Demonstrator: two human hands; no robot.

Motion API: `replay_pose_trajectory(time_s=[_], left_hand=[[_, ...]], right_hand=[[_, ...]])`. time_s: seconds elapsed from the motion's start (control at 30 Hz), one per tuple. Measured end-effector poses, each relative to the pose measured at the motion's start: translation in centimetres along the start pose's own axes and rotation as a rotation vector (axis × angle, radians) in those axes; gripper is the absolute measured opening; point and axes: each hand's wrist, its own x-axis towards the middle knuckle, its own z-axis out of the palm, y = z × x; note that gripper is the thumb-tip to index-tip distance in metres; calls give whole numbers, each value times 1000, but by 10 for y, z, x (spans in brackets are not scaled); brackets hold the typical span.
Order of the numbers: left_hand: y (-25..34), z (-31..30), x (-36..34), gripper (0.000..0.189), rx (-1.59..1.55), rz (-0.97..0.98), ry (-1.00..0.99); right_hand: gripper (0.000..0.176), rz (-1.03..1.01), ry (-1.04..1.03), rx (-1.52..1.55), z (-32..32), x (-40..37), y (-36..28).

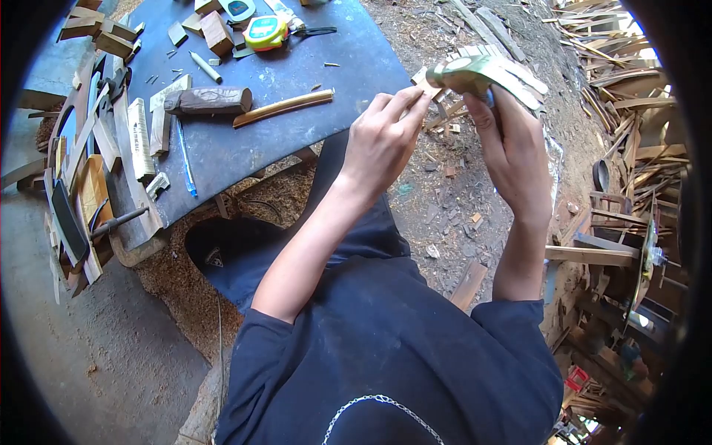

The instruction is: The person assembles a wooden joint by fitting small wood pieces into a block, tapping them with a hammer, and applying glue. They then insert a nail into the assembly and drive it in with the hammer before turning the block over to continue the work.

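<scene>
My right hand [513, 159] is raised over the ground beside the table's right edge, its fingers closed on a claw hammer [478, 72]. The shiny greenish-gold head has a rounded face to the left and prongs to the right; its handle is hidden. Close by on the left, my left hand [386, 137] pinches a small strip of light wood [426, 83], which sticks out past the fingertips just under the hammer's face. On the blue table lie a dark wooden block [208, 100] and a slim brown wood strip [283, 108].
A yellow-green tape measure [265, 33], a marker [205, 67] and a blue pen [185, 159] rest on the table [297, 70]. Wood offcuts and tools crowd its left edge. Scrap wood [638, 111] is piled at the right; chips litter the ground.
</scene>
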Motion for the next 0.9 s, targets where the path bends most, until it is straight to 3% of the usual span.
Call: replay_pose_trajectory(time_s=[0.33, 0.53, 0.73, 0.9], left_hand=[[0, -1, 0, 36, 8, -4, -17], [1, -1, 0, 36, 13, 5, -12], [0, 1, -2, 36, 0, 16, 3], [-1, 0, 0, 37, 3, 31, 11]], right_hand=[[28, 66, -8, 31, -1, 2, -2], [28, 10, -84, -146, 2, 0, 7], [29, 16, 39, -12, -1, -1, -6], [28, -11, -52, -101, 8, -1, 3]])
